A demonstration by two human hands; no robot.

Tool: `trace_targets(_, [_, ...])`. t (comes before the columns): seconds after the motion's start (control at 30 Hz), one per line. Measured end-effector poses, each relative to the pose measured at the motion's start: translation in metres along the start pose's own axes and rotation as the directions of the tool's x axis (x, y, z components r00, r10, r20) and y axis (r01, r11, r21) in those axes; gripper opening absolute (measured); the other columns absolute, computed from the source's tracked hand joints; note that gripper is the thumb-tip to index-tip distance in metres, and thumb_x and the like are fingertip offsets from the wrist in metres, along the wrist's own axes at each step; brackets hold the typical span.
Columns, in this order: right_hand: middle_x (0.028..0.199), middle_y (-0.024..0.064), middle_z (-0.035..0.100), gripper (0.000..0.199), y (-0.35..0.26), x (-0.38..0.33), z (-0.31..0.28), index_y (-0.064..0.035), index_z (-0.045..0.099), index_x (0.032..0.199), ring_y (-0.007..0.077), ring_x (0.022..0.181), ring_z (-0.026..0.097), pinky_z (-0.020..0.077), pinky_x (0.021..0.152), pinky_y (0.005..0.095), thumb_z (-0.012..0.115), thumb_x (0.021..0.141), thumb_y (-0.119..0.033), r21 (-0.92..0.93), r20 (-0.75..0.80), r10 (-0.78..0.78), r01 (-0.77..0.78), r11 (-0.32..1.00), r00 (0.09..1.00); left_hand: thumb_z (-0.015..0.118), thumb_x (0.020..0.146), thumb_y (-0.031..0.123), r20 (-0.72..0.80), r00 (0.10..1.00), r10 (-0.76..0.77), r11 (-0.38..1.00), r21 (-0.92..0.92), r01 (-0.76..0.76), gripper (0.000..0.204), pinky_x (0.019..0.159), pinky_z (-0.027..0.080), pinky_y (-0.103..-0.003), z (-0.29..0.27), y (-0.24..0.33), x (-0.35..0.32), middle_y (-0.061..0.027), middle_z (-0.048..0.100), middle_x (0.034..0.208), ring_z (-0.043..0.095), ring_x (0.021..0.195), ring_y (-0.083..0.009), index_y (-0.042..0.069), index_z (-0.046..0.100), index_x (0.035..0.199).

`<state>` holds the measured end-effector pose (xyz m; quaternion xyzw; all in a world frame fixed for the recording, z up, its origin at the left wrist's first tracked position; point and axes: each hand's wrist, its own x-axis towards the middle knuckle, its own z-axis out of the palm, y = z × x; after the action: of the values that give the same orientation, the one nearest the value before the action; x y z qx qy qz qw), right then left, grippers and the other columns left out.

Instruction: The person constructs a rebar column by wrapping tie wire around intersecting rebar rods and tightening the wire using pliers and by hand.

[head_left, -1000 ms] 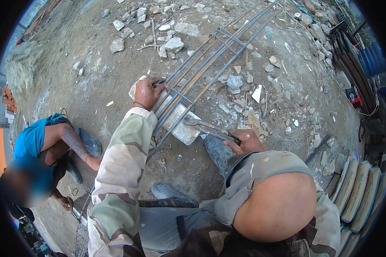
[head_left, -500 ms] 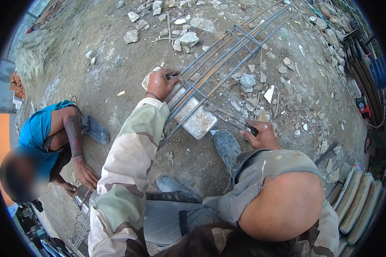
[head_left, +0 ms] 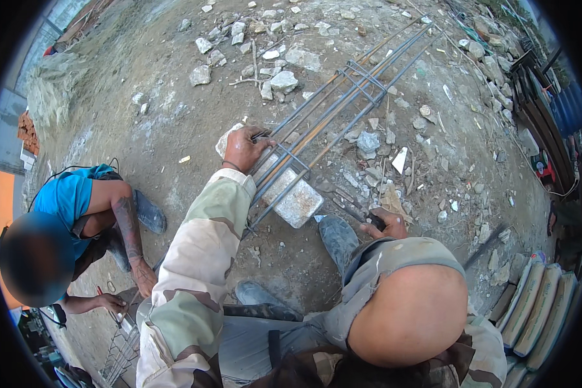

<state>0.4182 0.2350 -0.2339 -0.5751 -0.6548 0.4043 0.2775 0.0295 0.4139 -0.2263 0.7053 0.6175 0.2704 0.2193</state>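
A long rebar cage [head_left: 343, 103] of thin steel bars and square stirrups runs from the middle toward the far right. Under its near end lies a pale stone block [head_left: 297, 204]. My left hand [head_left: 242, 149] is closed on the cage's left edge near a stirrup; what its fingertips pinch is partly hidden. Lower right, my right hand [head_left: 388, 224] wraps the dark handles of metal pincers [head_left: 348, 202]. Their jaws point at the cage's right bar and stand a little apart from it, above the ground.
To the left a co-worker in a blue shirt [head_left: 63, 200] crouches over another steel cage [head_left: 118, 352]. Broken stones [head_left: 284, 81] litter the far ground. Filled sacks [head_left: 540, 304] are stacked at the lower right, with dark beams [head_left: 542, 126] above. My boot [head_left: 338, 239] stands beside the block.
The pincers have drawn back from the bar and stirrup crossing, down and toward me, with my right hand. My left hand stays at the cage. The co-worker's hands have shifted slightly.
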Motion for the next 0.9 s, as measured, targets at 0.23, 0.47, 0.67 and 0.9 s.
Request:
trace_targets(0.23, [0.092,0.0226,0.073,0.026,0.126,-0.071,0.011,-0.0045,0.074,0.109,0.0324,0.082,0.072,0.0546,0.073,0.0461,0.067,0.090,-0.020,-0.384,-0.053,0.395,-0.384,0.840,0.917,0.052,0.105,0.008,-0.313,0.917,-0.245,0.877,-0.474,0.072,0.025,0.074,0.057,-0.030,-0.054,0.006,-0.024,-0.0153,0.075,0.107,0.067,0.082,-0.0142,-0.001,0.045,0.128])
trace_targets(0.47, [0.091,0.0263,0.072,0.023,0.009,0.013,-0.110,0.0030,0.073,0.096,0.0415,0.086,0.071,0.0555,0.075,0.0493,0.070,0.089,-0.018,-0.354,0.047,0.073,-0.051,0.934,0.996,0.054,0.099,-0.006,0.425,0.881,-0.210,0.451,-0.757,0.473,0.008,0.081,0.067,-0.034,-0.126,0.127,-0.130,-0.0261,0.064,0.128,0.074,0.089,-0.0203,-0.001,0.054,0.105])
trace_targets(0.67, [0.082,0.0181,0.073,0.029,-0.206,0.093,-0.155,0.0023,0.073,0.094,0.0315,0.072,0.071,0.0530,0.065,0.0422,0.076,0.089,-0.026,-0.459,0.376,-0.531,0.650,0.605,0.760,0.062,0.098,-0.004,0.492,0.848,-0.195,0.159,-0.838,0.523,0.009,0.088,0.066,-0.036,-0.089,0.188,-0.203,-0.0222,0.065,0.116,0.073,0.107,-0.0339,-0.002,0.055,0.103])
trace_targets(0.9, [0.076,0.0111,0.075,0.027,-0.239,0.042,-0.050,0.0037,0.074,0.093,0.0179,0.069,0.073,0.0545,0.061,0.0336,0.071,0.096,-0.023,-0.085,0.815,-0.006,0.131,0.988,0.580,0.061,0.098,-0.009,0.365,0.894,-0.261,-0.079,-0.931,0.357,0.010,0.094,0.063,-0.038,-0.007,0.209,-0.252,-0.0148,0.069,0.108,0.073,0.109,-0.0332,-0.001,0.056,0.101])
